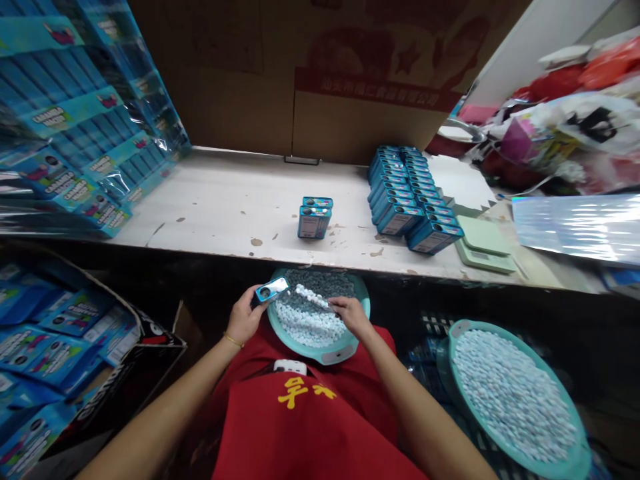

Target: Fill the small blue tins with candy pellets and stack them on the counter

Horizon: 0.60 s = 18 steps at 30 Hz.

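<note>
In my left hand (243, 316) is a small blue candy box (265, 292), tilted, with its white-edged opening facing up over the rim of a basin. My right hand (354, 317) pinches the handle of a narrow scoop (331, 306). White round candies (310, 295) lie in a row along it, their far end pointing at the box, a little apart from it. Below both hands sits the turquoise basin (327, 357) on my lap, with white candies (307, 328) in its near part and shaded ones at the back.
Two small blue boxes (314, 223) stand on the white bench (225, 200). Rows of filled-looking boxes (400, 197) and a pale green scale (484, 245) are to the right. A second candy basin (457, 327) sits lower right. Left are wrapped stacks (75, 120) and a carton of blue packs (55, 327).
</note>
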Available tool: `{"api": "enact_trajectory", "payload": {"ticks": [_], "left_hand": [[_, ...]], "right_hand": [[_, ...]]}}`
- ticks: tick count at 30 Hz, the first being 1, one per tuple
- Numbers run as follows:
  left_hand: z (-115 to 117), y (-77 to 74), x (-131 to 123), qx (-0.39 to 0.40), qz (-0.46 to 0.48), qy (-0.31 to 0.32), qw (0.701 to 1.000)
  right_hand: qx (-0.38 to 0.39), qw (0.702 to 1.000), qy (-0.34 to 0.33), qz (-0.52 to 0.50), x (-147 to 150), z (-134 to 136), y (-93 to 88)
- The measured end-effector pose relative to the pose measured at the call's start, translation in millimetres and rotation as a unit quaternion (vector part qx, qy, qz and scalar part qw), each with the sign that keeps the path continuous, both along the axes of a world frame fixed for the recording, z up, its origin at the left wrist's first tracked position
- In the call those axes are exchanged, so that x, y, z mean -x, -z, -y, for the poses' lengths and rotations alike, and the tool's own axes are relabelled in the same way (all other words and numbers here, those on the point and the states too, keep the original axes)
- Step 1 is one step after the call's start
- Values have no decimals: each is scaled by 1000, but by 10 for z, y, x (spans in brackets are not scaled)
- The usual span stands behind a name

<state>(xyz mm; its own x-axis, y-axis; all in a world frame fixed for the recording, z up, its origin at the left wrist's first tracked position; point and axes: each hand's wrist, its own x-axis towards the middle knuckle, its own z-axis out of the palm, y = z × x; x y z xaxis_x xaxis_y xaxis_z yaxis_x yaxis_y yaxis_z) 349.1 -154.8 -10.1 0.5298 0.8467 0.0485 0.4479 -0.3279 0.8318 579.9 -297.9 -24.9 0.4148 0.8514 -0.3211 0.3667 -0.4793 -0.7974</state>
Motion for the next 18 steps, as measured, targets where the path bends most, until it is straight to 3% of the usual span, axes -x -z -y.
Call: {"api": "enact_trajectory", "payload": {"ticks": [3, 6, 10, 14, 18], "left_hand": [[46, 26, -118, -29, -22, 28, 999], [121, 35, -236, -64, -43, 66, 995], [202, 33, -303, -95, -68, 83, 990], [227, 52, -287, -111, -88, 91, 986], [216, 94, -265, -111, -85, 93, 986]], "right_hand": [[-27, 999, -23, 30, -78, 50, -406], [-13, 986, -95, 133, -46, 12, -797], [79, 935, -186, 290, 146, -128, -1211], [145, 876, -239, 392, 402, -281, -1432], [128, 857, -263, 424, 578, -320, -1525]]}}
